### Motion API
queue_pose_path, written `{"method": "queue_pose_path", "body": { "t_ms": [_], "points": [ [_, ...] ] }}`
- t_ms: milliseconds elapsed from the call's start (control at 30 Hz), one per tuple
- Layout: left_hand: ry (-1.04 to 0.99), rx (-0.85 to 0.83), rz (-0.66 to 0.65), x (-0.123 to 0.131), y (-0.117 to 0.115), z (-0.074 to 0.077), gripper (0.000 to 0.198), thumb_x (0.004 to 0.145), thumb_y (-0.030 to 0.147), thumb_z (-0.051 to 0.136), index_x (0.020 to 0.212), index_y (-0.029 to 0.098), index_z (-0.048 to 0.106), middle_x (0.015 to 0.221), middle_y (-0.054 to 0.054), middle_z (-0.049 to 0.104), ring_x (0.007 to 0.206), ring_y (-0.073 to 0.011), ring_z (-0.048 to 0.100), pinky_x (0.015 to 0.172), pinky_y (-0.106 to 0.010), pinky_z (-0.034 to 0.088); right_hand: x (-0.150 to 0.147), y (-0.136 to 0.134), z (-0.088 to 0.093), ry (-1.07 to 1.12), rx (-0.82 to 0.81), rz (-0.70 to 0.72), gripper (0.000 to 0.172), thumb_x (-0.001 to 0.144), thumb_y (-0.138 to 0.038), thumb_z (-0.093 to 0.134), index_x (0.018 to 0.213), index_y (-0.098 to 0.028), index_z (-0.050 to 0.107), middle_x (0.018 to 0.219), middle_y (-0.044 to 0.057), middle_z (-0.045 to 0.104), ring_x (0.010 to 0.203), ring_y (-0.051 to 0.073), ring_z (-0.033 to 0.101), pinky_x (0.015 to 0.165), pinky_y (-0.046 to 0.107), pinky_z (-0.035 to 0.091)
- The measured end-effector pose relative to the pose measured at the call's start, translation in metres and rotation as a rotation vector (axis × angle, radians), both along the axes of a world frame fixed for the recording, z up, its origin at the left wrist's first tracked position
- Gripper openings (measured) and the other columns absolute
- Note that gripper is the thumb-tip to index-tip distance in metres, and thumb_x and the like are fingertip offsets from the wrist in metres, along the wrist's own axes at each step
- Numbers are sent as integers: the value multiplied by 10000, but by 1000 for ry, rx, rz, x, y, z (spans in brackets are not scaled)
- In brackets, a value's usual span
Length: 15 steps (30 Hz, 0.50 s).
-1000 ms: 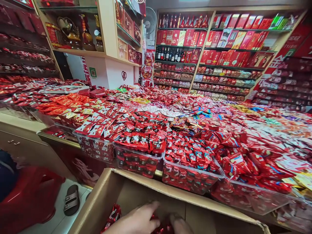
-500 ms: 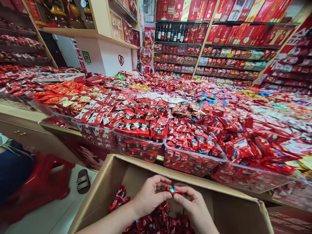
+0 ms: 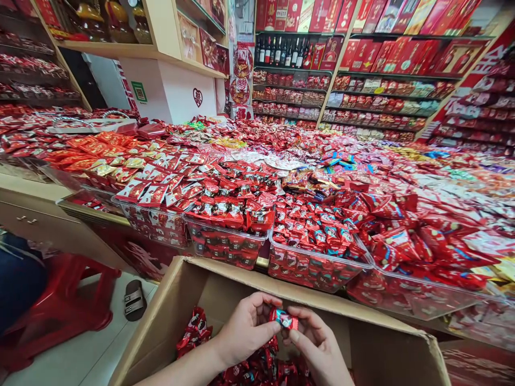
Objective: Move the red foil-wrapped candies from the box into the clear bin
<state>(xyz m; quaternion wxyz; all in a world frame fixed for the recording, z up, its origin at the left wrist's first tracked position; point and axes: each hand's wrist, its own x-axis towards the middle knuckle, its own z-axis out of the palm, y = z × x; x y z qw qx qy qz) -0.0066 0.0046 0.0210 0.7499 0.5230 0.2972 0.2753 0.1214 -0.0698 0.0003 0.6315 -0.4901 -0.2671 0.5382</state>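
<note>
A small wrapped candy (image 3: 284,319), red with a blue and white patch, is held up over an open cardboard box (image 3: 139,335). My left hand (image 3: 243,328) pinches its left end between thumb and fingers. At the candy's right end is my right hand (image 3: 317,340), thumb and fingers closed around the wrapper's edge. Below both hands, a heap of red wrapped candies (image 3: 257,370) lies in the bottom of the box, partly hidden by my wrists and forearms.
Beyond the box stand clear plastic bins (image 3: 317,271) heaped with red candies. Wall shelves (image 3: 298,69) hold bottles and packets. At left are a red plastic stool (image 3: 76,300), a person's dark-clothed leg (image 3: 18,279) and a sandal (image 3: 134,300) on the floor.
The candy has turned between my fingers, so its blue and white printed face now shows more fully. Both hands stay over the box, and the view has shifted slightly.
</note>
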Motion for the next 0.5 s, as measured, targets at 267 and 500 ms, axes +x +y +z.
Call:
{"method": "queue_pose_path", "body": {
  "t_ms": [267,500],
  "points": [
    [109,-16,-12,2,1,-5,291,599,177,649,849,130,507,765,-14,549,737,-126,507,710,-273,388,3,4,-17,-209,-21,37,269,539,-371,679,602,-176,505,553,-29,488,500,100,449,469,213,380],
    [46,-24,-117,-2,1,0,251,640,158,570,877,133,491,770,-14,567,682,-99,488,651,-252,369,30,-2,19,-383,-35,316,199,640,-326,618,624,-180,485,562,-28,519,496,93,472,482,201,392]
  ]
}}
